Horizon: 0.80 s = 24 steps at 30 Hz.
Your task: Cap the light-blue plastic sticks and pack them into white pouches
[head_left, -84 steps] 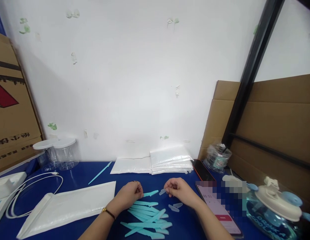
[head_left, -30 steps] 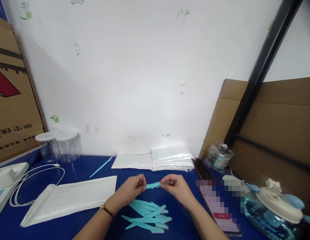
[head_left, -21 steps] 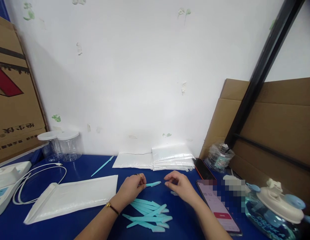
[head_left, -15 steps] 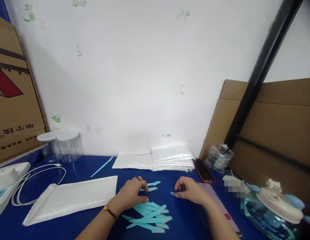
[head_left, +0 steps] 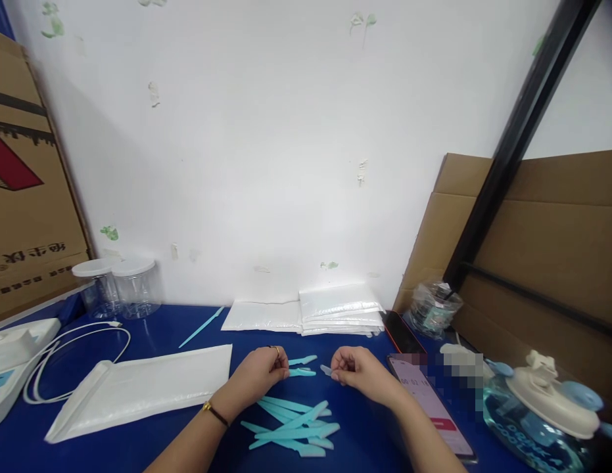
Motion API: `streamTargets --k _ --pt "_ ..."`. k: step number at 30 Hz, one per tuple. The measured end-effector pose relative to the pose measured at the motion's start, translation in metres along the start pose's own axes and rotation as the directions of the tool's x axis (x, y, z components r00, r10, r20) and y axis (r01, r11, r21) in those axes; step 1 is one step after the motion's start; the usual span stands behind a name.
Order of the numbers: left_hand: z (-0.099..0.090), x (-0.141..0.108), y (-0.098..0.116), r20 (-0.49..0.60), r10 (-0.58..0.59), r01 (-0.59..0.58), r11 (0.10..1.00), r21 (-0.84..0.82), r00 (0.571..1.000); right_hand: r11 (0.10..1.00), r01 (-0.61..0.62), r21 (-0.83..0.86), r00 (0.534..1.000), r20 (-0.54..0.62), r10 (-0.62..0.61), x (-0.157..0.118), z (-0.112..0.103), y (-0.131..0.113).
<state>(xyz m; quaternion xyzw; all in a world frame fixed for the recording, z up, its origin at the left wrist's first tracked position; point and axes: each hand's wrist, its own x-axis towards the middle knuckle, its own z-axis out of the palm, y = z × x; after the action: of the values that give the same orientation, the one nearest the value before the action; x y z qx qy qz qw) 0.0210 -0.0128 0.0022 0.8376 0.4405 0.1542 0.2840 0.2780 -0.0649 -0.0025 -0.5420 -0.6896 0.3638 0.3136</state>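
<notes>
Fingertips of my left hand (head_left: 266, 370) pinch shut on a turquoise tool (head_left: 302, 372), its free end jutting toward my right hand (head_left: 361, 372). I log right thumb and forefinger closed on a translucent cap (head_left: 326, 370), near the tool but apart; piled tools (head_left: 296, 432) lie below in view.

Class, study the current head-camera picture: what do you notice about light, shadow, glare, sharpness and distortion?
Head view: bright, fairly even light on the wall; soft shadow beside the printed box; faint glare on the long white envelope; square blocks hide part of the phone; the clear piece at the right hand looks soft-edged; stretching towards the edges suggests a wide lens.
</notes>
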Motion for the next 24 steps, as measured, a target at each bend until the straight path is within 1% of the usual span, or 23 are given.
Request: streamTargets --k 5,12,15,19,21,24 --pt "0.001 0.0 0.002 0.002 -0.001 0.001 1.0 0.004 1.0 0.999 0.013 0.039 0.999 0.03 -0.014 0.001 0.007 -0.005" --pt "0.003 -0.001 0.01 0.023 0.031 -0.03 0.999 -0.031 0.999 0.998 0.057 0.009 0.998 0.011 -0.057 0.001 0.017 -0.018" --pt "0.002 -0.002 0.012 0.014 0.02 -0.02 1.0 -0.005 1.0 0.997 0.074 -0.004 0.997 -0.005 -0.074 0.0 0.015 -0.018" --pt "-0.001 -0.002 0.011 0.014 0.005 -0.005 1.0 -0.011 1.0 0.998 0.059 0.002 0.997 -0.05 -0.058 -0.002 0.005 -0.014" --pt "-0.002 -0.002 0.01 0.018 0.007 -0.007 0.999 -0.031 1.0 0.999 0.045 0.001 0.998 -0.046 -0.045 -0.002 0.002 -0.013" --pt "-0.002 -0.002 0.01 0.016 0.011 -0.01 0.999 -0.043 1.0 0.999 0.045 -0.015 0.998 -0.032 -0.046 -0.003 0.004 -0.015"
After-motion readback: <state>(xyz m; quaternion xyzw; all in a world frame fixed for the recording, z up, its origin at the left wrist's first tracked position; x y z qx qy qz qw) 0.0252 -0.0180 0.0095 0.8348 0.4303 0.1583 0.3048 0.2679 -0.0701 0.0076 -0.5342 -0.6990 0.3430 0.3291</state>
